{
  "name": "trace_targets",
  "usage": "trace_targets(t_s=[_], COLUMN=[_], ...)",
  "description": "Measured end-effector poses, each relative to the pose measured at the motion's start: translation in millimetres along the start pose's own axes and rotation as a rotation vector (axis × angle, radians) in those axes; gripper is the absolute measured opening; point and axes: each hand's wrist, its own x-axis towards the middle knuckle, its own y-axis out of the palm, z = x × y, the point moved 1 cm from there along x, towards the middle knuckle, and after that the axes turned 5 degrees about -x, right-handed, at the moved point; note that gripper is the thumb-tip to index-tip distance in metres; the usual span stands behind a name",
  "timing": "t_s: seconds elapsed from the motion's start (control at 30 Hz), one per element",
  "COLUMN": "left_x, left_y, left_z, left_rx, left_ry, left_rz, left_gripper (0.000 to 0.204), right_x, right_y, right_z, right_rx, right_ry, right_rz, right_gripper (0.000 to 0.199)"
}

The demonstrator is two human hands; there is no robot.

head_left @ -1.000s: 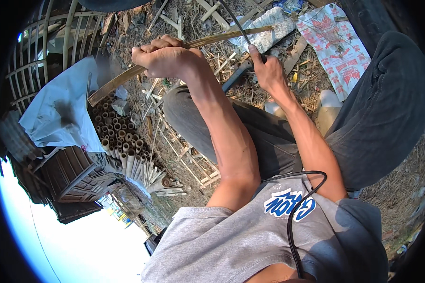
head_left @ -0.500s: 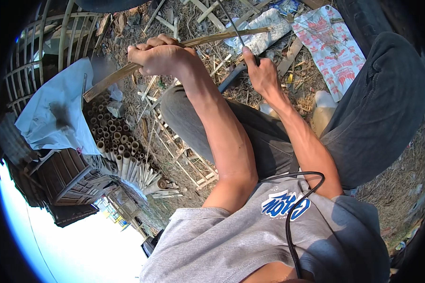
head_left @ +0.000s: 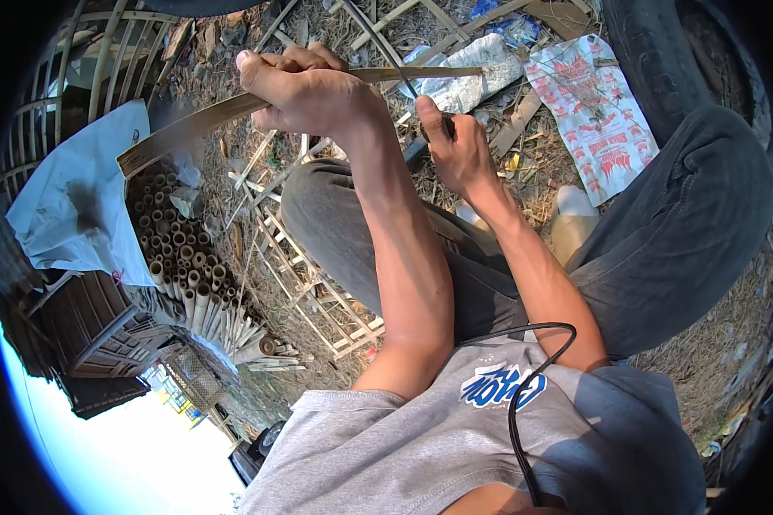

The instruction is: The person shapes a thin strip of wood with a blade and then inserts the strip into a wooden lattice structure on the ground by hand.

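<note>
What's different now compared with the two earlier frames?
The right hand and its dark tool have moved left along the wooden strip, closer to the left hand. The strip now slopes less across the picture. Nothing was taken up or let go. The view itself has shifted, showing more of the tyre at upper right. Unchanged: both hands' grips, the bamboo tubes, the printed sack.

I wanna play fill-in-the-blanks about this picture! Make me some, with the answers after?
The ____ hand grips the long strip.
The ____ hand holds the dark tool.
The shirt is mostly ____.
The tubes are on the picture's ____ side.

Missing words: left; right; gray; left.
</note>
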Motion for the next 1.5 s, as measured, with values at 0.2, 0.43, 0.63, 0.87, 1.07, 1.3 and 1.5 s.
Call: trace_targets(t_s=[0.2,0.43,0.63,0.87,1.07,1.3,1.5], left_x=[13,11,8,23,38,9,-13], left_y=[-17,-17,-11,-17,-10,35,33], left_z=[7,4,2,-34,-76,-102,-96], left_rx=[-0.074,-0.039,-0.055,0.052,-0.237,-0.323,-0.177], left_ry=[-0.026,0.009,0.044,-0.016,-0.010,-0.173,0.078], left_rz=[-0.103,-0.066,-0.016,0.484,0.695,0.394,0.192], left_gripper=[0.040,0.042,0.043,0.037,0.044,0.047,0.058], right_x=[28,-3,-27,-20,-15,-42,-67], right_y=[-22,4,6,-27,-52,-72,-60], right_z=[-69,-1,53,66,59,106,120], right_rx=[-0.118,0.175,0.000,0.325,0.250,0.161,0.137], right_ry=[0.382,0.370,-0.181,0.226,0.289,0.139,0.010], right_rz=[-0.177,0.040,0.075,0.295,0.197,0.172,0.220], right_gripper=[0.089,0.085,0.084,0.072,0.071,0.072,0.078])
